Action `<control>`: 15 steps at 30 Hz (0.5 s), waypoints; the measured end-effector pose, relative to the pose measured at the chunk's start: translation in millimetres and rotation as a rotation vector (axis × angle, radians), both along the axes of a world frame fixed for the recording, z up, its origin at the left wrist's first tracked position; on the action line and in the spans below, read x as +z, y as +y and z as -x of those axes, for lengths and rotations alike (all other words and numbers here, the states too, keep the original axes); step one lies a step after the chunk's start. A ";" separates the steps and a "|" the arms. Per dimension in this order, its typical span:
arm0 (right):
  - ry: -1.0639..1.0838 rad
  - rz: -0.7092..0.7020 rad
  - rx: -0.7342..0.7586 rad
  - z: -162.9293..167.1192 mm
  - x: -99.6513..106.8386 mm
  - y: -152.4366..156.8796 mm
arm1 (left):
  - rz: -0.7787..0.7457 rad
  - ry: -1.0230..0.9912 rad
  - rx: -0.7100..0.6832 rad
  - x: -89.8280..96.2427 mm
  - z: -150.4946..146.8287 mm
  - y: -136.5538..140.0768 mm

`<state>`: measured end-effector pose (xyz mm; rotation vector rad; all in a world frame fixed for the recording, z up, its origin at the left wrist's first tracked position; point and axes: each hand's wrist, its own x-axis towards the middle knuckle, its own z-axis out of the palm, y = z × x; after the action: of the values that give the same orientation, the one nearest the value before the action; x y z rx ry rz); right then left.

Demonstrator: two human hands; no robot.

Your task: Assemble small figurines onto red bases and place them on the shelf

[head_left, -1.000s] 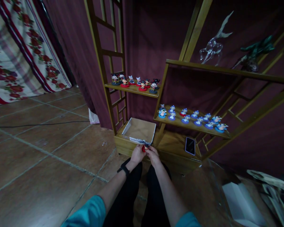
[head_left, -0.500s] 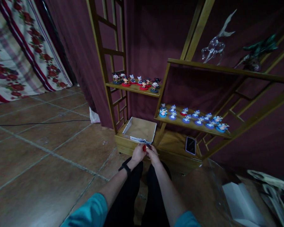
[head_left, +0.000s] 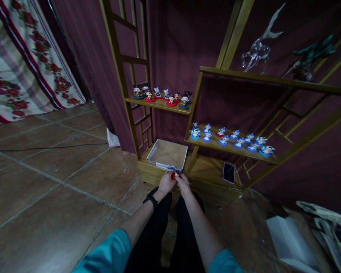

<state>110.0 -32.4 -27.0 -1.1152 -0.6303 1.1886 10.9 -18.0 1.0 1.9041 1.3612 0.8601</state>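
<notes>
Between my two hands is a small figurine (head_left: 174, 175) with a red base and a dark head. My left hand (head_left: 166, 182) has its fingers closed on the red base side. Opposite it, my right hand (head_left: 183, 183) grips the figurine from the right. Both hands are just in front of a shallow open cardboard box (head_left: 169, 151) on the cabinet's bottom board. Up on the left shelf (head_left: 159, 104) stand several similar figurines (head_left: 171, 99) on red and black bases. Several blue and purple-based figurines (head_left: 223, 140) line the lower right shelf (head_left: 213, 146).
A phone (head_left: 228, 173) lies on the bottom board at the right. Above, a clear glass deer (head_left: 256, 55) and a dark green ornament (head_left: 307, 60) stand on the upper shelf (head_left: 244, 77). A white box (head_left: 290, 240) is on the floor at right; a cable (head_left: 51, 147) crosses the tiles at left.
The view has shifted very slightly. The figurine has tilted or turned a little between my fingers, and both hands stay in nearly the same place.
</notes>
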 end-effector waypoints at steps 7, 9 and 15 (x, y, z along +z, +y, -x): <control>0.210 0.038 0.047 -2.0 11.7 -8.4 | 0.346 -0.587 -0.152 -16.7 5.0 13.5; 0.217 0.045 0.030 -1.8 12.2 -8.3 | 0.350 -0.651 -0.126 -19.9 4.8 14.2; 0.199 0.067 0.047 -3.0 13.2 -7.7 | 0.324 -0.611 -0.065 -24.6 4.6 17.0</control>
<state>113.0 -40.1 -13.8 -1.0265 -0.4683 1.3506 6.3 -1.1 -23.6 1.2826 0.9819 1.0095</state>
